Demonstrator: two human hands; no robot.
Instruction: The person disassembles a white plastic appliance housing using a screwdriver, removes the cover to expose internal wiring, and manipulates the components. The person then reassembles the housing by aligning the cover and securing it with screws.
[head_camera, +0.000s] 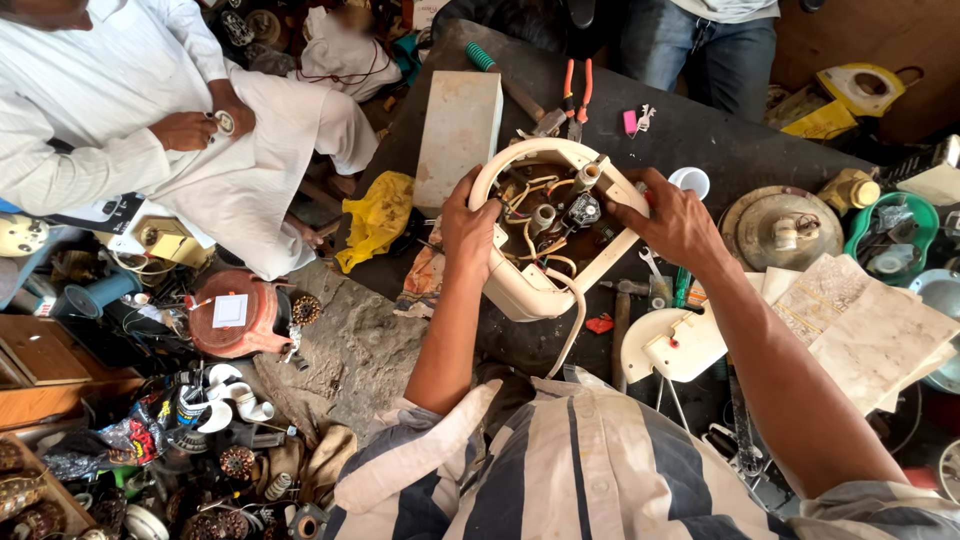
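While both hands are engaged, the cream plastic housing (545, 290) is held up over the dark surface (700, 135), open side toward the camera, wiring and small components (560, 215) exposed inside. The left hand (468, 225) has its grip closed on the housing's left rim, fingers curled over the edge. The right hand (678, 222) rests at the housing's right edge, fingertips reaching into the cavity; whether its grip is closed on any part cannot be told. On the surface behind the housing lie a pale rectangular block (460, 125) and orange-handled pliers (578, 95) (just beyond the upper rim). A white cup (690, 182) stands just beside the right hand. A seated person in white clothing (150, 110) occupies the upper left, well apart.
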